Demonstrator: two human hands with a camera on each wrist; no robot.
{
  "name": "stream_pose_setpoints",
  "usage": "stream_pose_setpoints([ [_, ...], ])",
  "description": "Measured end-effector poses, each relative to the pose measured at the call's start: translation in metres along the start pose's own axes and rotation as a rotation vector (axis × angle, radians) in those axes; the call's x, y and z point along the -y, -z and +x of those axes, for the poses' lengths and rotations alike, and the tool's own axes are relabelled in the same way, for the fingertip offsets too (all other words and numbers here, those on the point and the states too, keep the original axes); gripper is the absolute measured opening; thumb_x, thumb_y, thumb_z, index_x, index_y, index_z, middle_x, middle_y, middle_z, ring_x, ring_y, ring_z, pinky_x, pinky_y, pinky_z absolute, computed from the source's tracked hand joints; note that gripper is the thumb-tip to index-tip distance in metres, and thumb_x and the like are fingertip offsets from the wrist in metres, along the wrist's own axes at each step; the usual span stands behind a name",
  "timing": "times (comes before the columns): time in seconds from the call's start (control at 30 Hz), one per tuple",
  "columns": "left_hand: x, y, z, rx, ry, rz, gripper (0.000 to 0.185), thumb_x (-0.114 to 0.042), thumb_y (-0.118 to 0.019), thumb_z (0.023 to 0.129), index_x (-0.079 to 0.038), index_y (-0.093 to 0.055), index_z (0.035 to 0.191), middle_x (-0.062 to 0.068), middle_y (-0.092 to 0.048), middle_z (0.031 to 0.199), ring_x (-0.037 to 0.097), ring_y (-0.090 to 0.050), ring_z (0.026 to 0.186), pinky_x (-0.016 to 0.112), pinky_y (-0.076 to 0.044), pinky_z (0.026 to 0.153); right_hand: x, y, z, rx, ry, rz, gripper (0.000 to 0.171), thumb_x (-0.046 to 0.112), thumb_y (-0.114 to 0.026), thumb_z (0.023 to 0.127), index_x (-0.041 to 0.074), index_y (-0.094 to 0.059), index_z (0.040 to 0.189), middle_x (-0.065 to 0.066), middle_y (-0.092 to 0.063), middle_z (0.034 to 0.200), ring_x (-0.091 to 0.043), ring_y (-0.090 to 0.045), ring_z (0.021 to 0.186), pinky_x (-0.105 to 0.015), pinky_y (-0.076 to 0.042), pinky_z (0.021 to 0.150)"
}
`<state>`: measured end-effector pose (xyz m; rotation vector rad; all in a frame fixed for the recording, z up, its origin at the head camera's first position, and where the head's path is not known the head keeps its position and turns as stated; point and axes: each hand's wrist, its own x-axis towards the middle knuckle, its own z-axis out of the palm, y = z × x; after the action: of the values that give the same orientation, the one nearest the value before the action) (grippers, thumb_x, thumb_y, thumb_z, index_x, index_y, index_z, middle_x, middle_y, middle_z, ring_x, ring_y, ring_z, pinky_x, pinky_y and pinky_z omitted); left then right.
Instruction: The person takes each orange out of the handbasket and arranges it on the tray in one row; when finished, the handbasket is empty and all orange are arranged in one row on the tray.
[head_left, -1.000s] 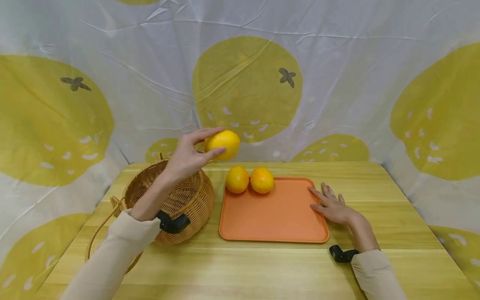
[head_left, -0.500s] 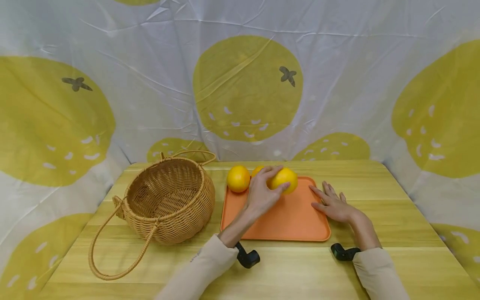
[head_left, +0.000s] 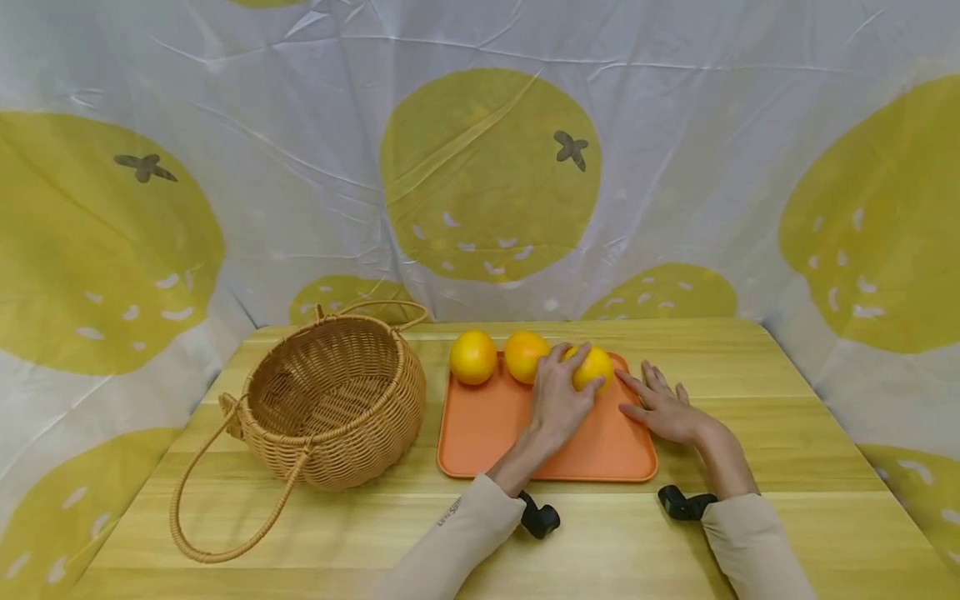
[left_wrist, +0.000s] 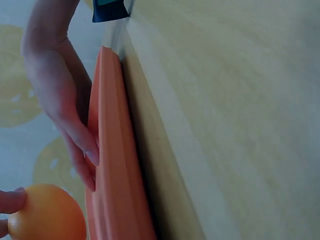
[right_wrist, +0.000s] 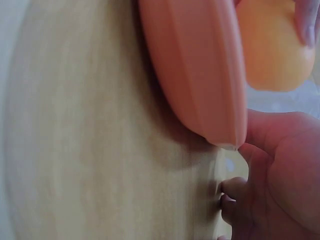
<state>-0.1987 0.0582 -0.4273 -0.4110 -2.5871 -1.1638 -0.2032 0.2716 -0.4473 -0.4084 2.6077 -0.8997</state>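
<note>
An orange (head_left: 595, 367) is held by my left hand (head_left: 557, 400) at the back right corner of the orange-coloured tray (head_left: 483, 437). In the left wrist view, fingertips press the side of this orange (left_wrist: 50, 215). Two more oranges sit along the tray's back edge: one orange (head_left: 473, 358) near the left corner, another orange (head_left: 524, 355) just left of my left hand. My right hand (head_left: 663, 412) touches the tray's right rim with fingers spread, some reaching onto the table. Whether the held orange touches the tray's floor is hard to tell.
A wicker basket (head_left: 375, 446) stands left of the tray, with nothing seen inside. One of its handles (head_left: 225, 554) lies out over the table (head_left: 600, 542) toward the front; the other leans to the back. A curtain printed with yellow fruit (head_left: 491, 175) hangs behind.
My left hand has carried the orange from above the basket's right side, rightward and down to the tray's back right corner. My right hand has stayed at the tray's edge.
</note>
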Motion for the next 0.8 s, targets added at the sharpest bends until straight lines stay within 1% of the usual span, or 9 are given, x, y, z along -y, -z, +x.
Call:
stream_pose_setpoints([
  [0.17, -0.002, -0.010, -0.004, 0.012, -0.021, 0.129, 0.052, -0.025, -0.077, 0.094, -0.016, -0.064, 0.144, 0.016, -0.058, 0.145, 0.033, -0.058, 0.123, 0.041, -0.057, 0.096, 0.000, 0.000, 0.001, 0.000, -0.007, -0.003, 0.070, 0.037, -0.049, 0.110, 0.006, -0.019, 0.165, -0.036, 0.014, 0.167, -0.056, 0.016, 0.154, -0.076, 0.020, 0.113],
  [0.27, -0.002, -0.013, -0.007, 0.001, -0.039, 0.192, 0.052, -0.025, -0.078, 0.094, -0.016, -0.064, 0.143, 0.015, -0.059, 0.145, 0.032, -0.058, 0.123, 0.039, -0.059, 0.094, 0.001, -0.001, 0.002, 0.000, -0.008, -0.004, 0.070, 0.037, -0.049, 0.110, 0.006, -0.020, 0.165, -0.036, 0.014, 0.167, -0.056, 0.016, 0.154, -0.076, 0.020, 0.113],
  [0.37, -0.002, -0.013, -0.009, -0.008, -0.028, 0.207, 0.051, -0.024, -0.078, 0.094, -0.014, -0.065, 0.142, 0.016, -0.059, 0.144, 0.032, -0.058, 0.123, 0.039, -0.058, 0.096, 0.001, -0.001, 0.002, 0.002, -0.009, -0.003, 0.071, 0.037, -0.049, 0.110, 0.006, -0.019, 0.165, -0.035, 0.014, 0.167, -0.056, 0.016, 0.154, -0.076, 0.020, 0.113],
  [0.5, -0.001, -0.011, -0.009, -0.016, 0.032, 0.197, 0.051, -0.026, -0.077, 0.095, -0.013, -0.064, 0.143, 0.017, -0.059, 0.142, 0.034, -0.058, 0.123, 0.040, -0.057, 0.099, 0.000, -0.001, 0.002, 0.003, -0.007, 0.002, 0.071, 0.037, -0.049, 0.110, 0.006, -0.019, 0.166, -0.035, 0.015, 0.167, -0.056, 0.016, 0.154, -0.076, 0.020, 0.113],
  [0.57, 0.000, -0.008, -0.008, 0.005, 0.067, 0.170, 0.053, -0.026, -0.076, 0.096, -0.013, -0.062, 0.145, 0.018, -0.057, 0.144, 0.034, -0.056, 0.125, 0.041, -0.055, 0.102, 0.000, -0.001, 0.001, 0.004, -0.005, 0.006, 0.071, 0.038, -0.049, 0.110, 0.006, -0.019, 0.166, -0.035, 0.015, 0.167, -0.055, 0.017, 0.154, -0.076, 0.020, 0.113],
  [0.63, 0.002, -0.004, -0.007, 0.053, 0.076, 0.137, 0.056, -0.023, -0.074, 0.097, -0.012, -0.057, 0.149, 0.019, -0.054, 0.148, 0.035, -0.054, 0.128, 0.043, -0.053, 0.105, 0.001, -0.001, 0.001, 0.004, -0.003, 0.007, 0.071, 0.038, -0.049, 0.110, 0.006, -0.019, 0.166, -0.034, 0.015, 0.167, -0.055, 0.017, 0.154, -0.076, 0.020, 0.113],
  [0.73, 0.006, 0.007, -0.008, 0.140, 0.043, 0.087, 0.060, -0.015, -0.072, 0.098, -0.009, -0.051, 0.154, 0.021, -0.048, 0.154, 0.039, -0.051, 0.135, 0.048, -0.049, 0.111, 0.000, -0.001, 0.001, 0.004, -0.001, 0.008, 0.071, 0.038, -0.050, 0.109, 0.006, -0.020, 0.166, -0.034, 0.015, 0.167, -0.055, 0.017, 0.154, -0.076, 0.020, 0.113],
  [0.8, 0.008, 0.013, -0.009, 0.178, 0.008, 0.077, 0.061, -0.012, -0.072, 0.097, -0.007, -0.050, 0.154, 0.022, -0.048, 0.155, 0.041, -0.051, 0.136, 0.050, -0.047, 0.112, -0.001, 0.000, 0.001, 0.002, -0.001, 0.011, 0.071, 0.038, -0.049, 0.109, 0.006, -0.020, 0.166, -0.034, 0.015, 0.167, -0.055, 0.017, 0.154, -0.076, 0.020, 0.113],
])
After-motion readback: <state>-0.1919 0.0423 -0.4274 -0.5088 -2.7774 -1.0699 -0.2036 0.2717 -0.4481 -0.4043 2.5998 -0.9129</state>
